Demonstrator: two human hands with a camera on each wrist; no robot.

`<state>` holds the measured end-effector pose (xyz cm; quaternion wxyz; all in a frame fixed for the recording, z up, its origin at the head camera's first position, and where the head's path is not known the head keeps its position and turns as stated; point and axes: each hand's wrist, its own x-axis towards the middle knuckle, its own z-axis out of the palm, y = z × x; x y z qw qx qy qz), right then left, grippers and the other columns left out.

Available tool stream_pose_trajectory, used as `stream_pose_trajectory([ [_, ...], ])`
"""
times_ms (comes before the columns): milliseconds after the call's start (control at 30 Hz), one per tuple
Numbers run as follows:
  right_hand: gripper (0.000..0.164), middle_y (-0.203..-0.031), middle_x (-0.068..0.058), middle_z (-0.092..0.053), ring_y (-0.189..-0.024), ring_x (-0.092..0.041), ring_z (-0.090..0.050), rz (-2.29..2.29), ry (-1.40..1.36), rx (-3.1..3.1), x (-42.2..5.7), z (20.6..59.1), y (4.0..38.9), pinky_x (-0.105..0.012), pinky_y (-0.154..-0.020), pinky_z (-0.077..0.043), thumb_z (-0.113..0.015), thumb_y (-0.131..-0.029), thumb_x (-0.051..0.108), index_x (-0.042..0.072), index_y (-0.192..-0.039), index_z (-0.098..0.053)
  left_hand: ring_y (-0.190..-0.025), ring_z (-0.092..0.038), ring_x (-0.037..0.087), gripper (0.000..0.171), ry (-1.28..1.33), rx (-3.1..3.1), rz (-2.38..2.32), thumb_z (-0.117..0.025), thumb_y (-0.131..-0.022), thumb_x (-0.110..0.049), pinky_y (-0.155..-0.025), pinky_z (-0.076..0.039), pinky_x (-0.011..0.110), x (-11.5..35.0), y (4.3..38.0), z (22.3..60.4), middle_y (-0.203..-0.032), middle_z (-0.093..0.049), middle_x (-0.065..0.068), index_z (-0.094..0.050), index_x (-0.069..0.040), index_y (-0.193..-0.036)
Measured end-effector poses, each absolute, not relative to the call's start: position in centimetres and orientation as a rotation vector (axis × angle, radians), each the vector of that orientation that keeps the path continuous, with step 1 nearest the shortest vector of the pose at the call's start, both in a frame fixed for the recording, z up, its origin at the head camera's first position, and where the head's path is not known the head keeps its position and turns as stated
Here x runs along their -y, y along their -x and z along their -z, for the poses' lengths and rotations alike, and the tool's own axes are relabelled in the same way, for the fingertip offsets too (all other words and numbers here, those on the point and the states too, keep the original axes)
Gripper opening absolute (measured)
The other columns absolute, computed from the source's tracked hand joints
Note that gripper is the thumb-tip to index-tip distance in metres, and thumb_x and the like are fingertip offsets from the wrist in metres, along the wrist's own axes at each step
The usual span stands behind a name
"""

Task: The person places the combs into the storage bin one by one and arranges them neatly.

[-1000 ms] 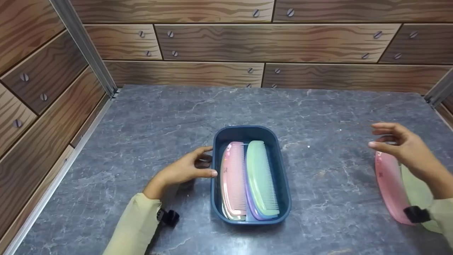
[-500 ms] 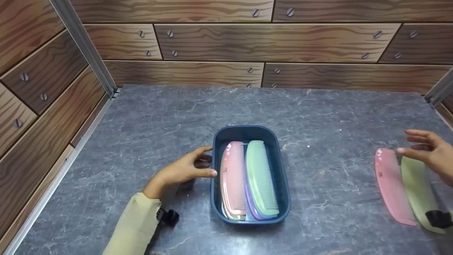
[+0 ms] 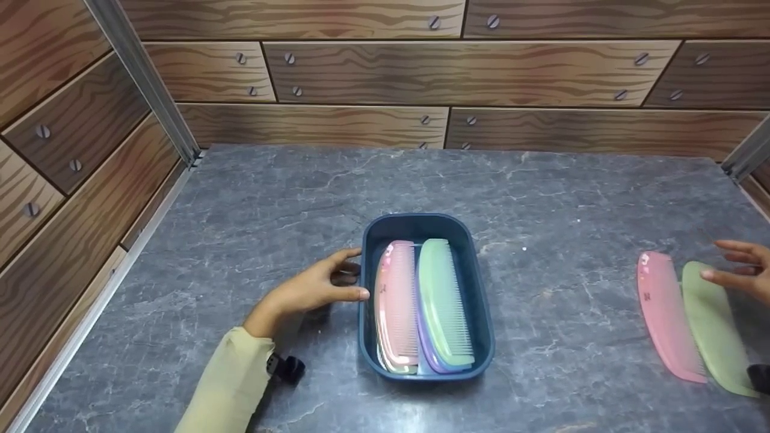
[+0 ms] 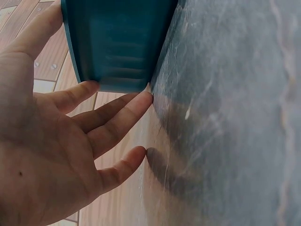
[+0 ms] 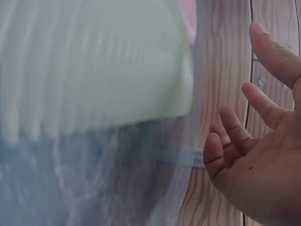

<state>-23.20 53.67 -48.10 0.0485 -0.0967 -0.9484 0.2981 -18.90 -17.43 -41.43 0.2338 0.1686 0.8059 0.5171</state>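
A dark blue rectangular box (image 3: 485, 300) stands mid-table. Inside lie a pink comb (image 3: 397, 300) and a light green comb (image 3: 442, 300), with edges of other combs, one purple, showing beneath. My left hand (image 3: 316, 282) rests at the box's left side, thumb on the rim, and in the left wrist view its loosely extended fingers touch the outer wall and tabletop. To the right, another pink comb (image 3: 665, 319) and a yellow-green comb (image 3: 716, 331) lie side by side. Over the yellow-green comb's upper end hovers my right hand (image 3: 746, 273), holding nothing, partly cut off by the frame edge.
The grey marbled tabletop (image 3: 289, 198) ends at a wood-patterned back wall (image 3: 469, 72). Another wood-patterned panel (image 3: 72, 162) closes the left side, behind a metal post (image 3: 144, 78).
My right hand has moved right and toward me, from above the pink comb to the yellow-green comb, uncovering both. The left hand and box have stayed in place.
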Motion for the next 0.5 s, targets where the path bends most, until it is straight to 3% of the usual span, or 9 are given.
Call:
stream_pose_trajectory([
  [100, 0.087, -0.146, -0.045, -0.018, -0.125, -0.066, -0.028, -0.889, 0.310, 2.911, -53.7, 48.0, 22.9, -0.073, -0.097, -0.030, -0.062, -0.092, 0.041, -0.002, -0.153, -0.016, -0.134, -0.045, 0.036, 0.090, -0.473, -2.214, -1.424, -0.074, -0.084, -0.038, -0.110, -0.042, 0.046, 17.4, 19.0, 41.5, -0.146, -0.042, 0.022, -0.023, -0.013, -0.153],
  [500, 0.090, -0.139, -0.049, -0.019, -0.126, -0.062, -0.023, -0.859, 0.388, 3.038, -51.7, 46.1, 21.5, -0.073, -0.099, -0.028, -0.062, -0.092, 0.043, -0.006, -0.151, -0.014, -0.134, -0.045, 0.037, 0.087, -0.481, -2.214, -1.425, -0.073, -0.086, -0.035, -0.111, -0.040, 0.047, 17.5, 19.1, 41.4, -0.145, -0.043, 0.023, -0.024, -0.010, -0.153],
])
